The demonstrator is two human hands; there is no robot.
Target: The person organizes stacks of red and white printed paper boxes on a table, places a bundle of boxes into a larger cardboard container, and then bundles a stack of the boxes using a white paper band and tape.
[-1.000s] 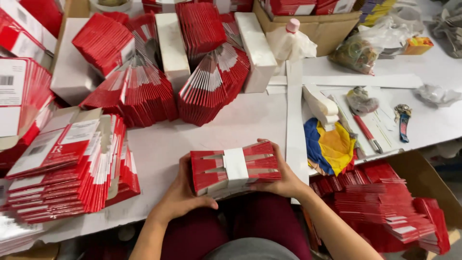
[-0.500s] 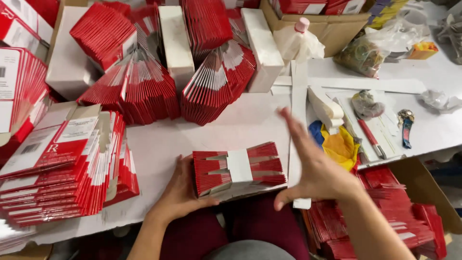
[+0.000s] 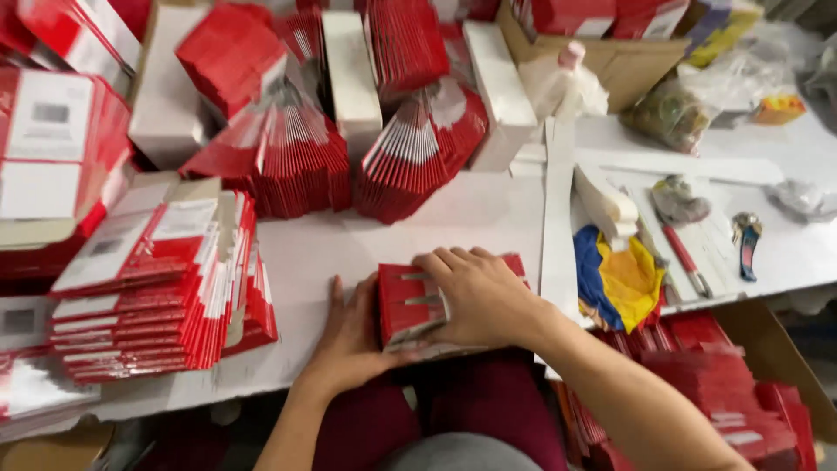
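A bundle of red flat cartons (image 3: 405, 301) lies on the white table (image 3: 471, 218) at its near edge, directly in front of the person. The right hand (image 3: 479, 292) lies flat on top of the bundle, fingers spread and pointing toward 10 o'clock, pressing on it; the grip is not clenched around it. The left hand (image 3: 349, 336) rests against the left end of the bundle, at its 9 o'clock side, palm to the table and fingers straight, so this grip is also released, only touching.

At 9 o'clock from the bundle, a tall stack of red and white cartons (image 3: 157, 288) lies on the table, near but apart. At 12 o'clock, well apart, fanned red bundles (image 3: 410, 157) stand against white boxes (image 3: 349, 70). At 3 o'clock, just beside the right forearm, there is a yellow and blue cloth (image 3: 619, 279), and farther to the right a red pen (image 3: 684, 262). Below the table edge at 4 o'clock, more red cartons (image 3: 724, 384) fill a brown box.
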